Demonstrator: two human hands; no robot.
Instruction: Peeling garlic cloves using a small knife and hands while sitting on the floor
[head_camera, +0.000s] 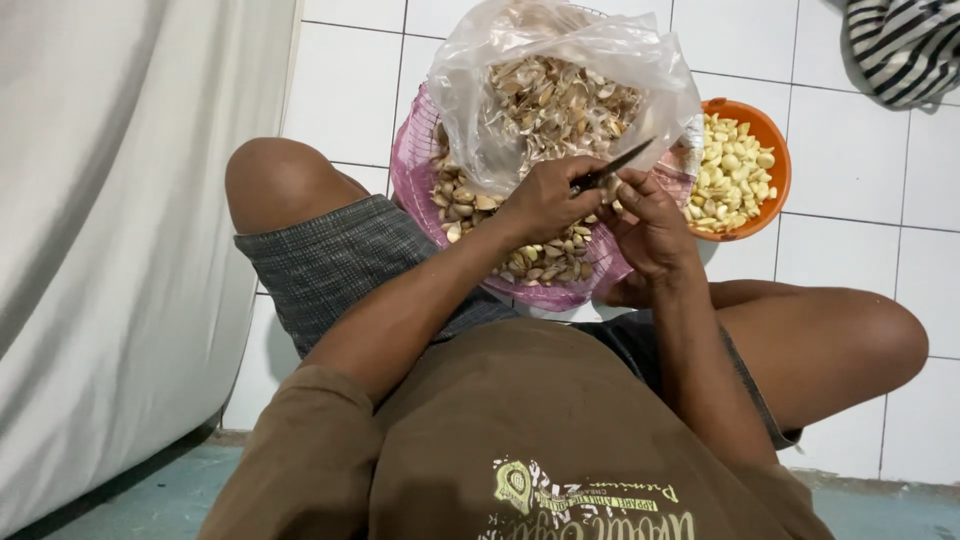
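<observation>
Floor: white tiles (850, 160).
Left hand (548, 200): fingers clamped on knife (612, 167).
Right hand (650, 225): fingers pinch garlic clove (613, 188) (mostly hidden), above pink basket (415, 185).
Orange bowl (772, 135): peeled cloves.

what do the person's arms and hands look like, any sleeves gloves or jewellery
Both hands are bare: no gloves on the left hand or the right hand. No rings or watch show. The forearms are uncovered; short brown shirt sleeves end near the elbows.

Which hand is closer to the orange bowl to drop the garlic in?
The right hand. It sits beside the orange bowl and pinches the garlic clove, while the left hand grips the knife farther away.
</observation>
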